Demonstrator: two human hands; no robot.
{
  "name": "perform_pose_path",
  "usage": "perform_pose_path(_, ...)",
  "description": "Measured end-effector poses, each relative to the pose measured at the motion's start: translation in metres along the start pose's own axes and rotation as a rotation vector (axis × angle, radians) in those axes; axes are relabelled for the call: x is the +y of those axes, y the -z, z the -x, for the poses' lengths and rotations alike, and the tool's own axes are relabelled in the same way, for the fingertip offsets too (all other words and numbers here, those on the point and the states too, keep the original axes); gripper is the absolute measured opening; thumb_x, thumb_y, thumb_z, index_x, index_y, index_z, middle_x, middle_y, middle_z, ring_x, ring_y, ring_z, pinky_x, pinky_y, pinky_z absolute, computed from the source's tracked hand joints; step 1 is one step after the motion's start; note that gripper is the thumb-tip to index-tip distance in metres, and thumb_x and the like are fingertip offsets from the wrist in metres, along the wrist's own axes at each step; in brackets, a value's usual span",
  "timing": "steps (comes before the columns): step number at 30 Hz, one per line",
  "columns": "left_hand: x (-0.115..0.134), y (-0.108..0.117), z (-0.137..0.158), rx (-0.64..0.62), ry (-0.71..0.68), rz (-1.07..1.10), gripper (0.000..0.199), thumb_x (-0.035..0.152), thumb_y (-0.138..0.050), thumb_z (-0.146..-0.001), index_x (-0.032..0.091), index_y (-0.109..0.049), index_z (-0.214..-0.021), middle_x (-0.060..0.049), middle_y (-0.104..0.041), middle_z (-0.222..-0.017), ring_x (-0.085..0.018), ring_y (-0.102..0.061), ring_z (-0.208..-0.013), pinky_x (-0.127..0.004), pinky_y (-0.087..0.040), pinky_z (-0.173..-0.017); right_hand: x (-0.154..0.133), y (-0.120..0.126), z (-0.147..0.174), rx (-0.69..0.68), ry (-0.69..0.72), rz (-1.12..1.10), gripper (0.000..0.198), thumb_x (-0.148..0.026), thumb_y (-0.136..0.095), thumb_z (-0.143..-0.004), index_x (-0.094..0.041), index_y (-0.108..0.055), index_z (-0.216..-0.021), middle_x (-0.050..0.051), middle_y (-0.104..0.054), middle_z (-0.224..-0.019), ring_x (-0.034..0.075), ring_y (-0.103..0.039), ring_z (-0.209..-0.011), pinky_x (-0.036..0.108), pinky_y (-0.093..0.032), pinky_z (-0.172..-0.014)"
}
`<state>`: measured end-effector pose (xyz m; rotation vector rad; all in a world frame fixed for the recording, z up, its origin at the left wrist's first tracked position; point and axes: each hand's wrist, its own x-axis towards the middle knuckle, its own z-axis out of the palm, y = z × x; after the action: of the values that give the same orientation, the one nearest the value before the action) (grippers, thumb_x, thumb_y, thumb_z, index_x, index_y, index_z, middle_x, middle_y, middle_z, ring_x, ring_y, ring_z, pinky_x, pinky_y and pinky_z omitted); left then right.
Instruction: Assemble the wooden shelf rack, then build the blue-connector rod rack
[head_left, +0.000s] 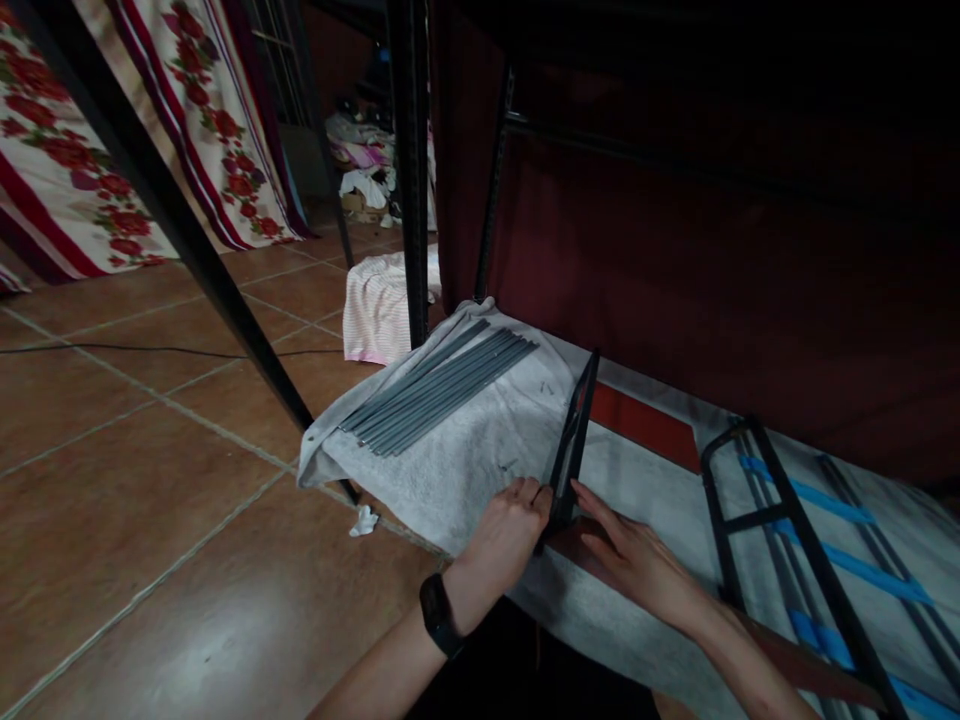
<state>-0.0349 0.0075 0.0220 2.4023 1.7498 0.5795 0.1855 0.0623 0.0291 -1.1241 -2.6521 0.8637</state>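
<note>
While the L hand [511, 525] is gripping the blk frame [581, 432] by its near end on the cloth [461, 475] beside the rods [450, 395], the R hand [637, 565] is touching it, fingers open, prob. positioning, next move likely needing steady support.

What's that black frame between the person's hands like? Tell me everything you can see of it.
The black frame is slim and dark, seemingly metal, with long bars and a narrow gap between them. It looks tipped up on edge over the grey cloth, its length running away from the person. The left hand grips its near end; the right hand's fingers reach its other side, apparently touching it. Grey rods lie to its left, apart from it. Its near end is partly hidden.
</note>
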Motion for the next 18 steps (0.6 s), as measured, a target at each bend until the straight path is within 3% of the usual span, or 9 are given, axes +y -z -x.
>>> perform_pose_path(7, -0.006, -0.006, -0.006, -0.008, 0.003, 0.376, 0.032, 0.003, -0.041, -0.091, 0.017, -0.064, -0.110, -0.006, -0.068, -0.097, -0.016, -0.066, -0.085, -0.025, -0.052, -0.077, -0.003, 0.000, -0.001, -0.021, -0.036, -0.053, 0.066, -0.029, -0.041, -0.095, -0.030, -0.018, -0.157, 0.005, -0.055, -0.145, 0.022, -0.056, -0.128, 0.045, -0.044, -0.109)
perform_pose_path(10, -0.009, -0.015, -0.009, 0.049, 0.043, 0.517, 0.032, 0.005, -0.041, -0.092, 0.017, -0.066, -0.108, -0.006, -0.068, -0.097, -0.016, -0.066, -0.084, -0.025, -0.051, -0.076, -0.007, 0.000, -0.002, 0.008, -0.080, -0.082, 0.065, -0.028, -0.043, -0.094, -0.030, -0.020, -0.155, 0.005, -0.056, -0.144, 0.021, -0.058, -0.126, 0.045, -0.044, -0.109)
perform_pose_path(13, -0.012, -0.019, -0.013, 0.104, 0.072, 0.578, 0.036, 0.003, -0.040, -0.090, 0.018, -0.070, -0.104, -0.006, -0.068, -0.095, -0.016, -0.065, -0.084, -0.025, -0.050, -0.076, -0.010, 0.002, -0.003, 0.036, -0.128, -0.101, 0.057, -0.029, -0.045, -0.093, -0.028, -0.029, -0.148, 0.005, -0.059, -0.140, 0.021, -0.061, -0.122, 0.043, -0.047, -0.105)
perform_pose_path(18, -0.015, -0.016, -0.015, 0.093, 0.018, 0.581, 0.046, -0.003, -0.039, -0.085, 0.019, -0.071, -0.109, -0.006, -0.068, -0.094, -0.015, -0.065, -0.082, -0.025, -0.051, -0.074, -0.011, 0.007, -0.002, -0.002, -0.087, 0.005, 0.037, -0.033, -0.040, -0.097, -0.028, -0.048, -0.133, 0.004, -0.069, -0.124, 0.024, -0.066, -0.112, 0.043, -0.050, -0.096)
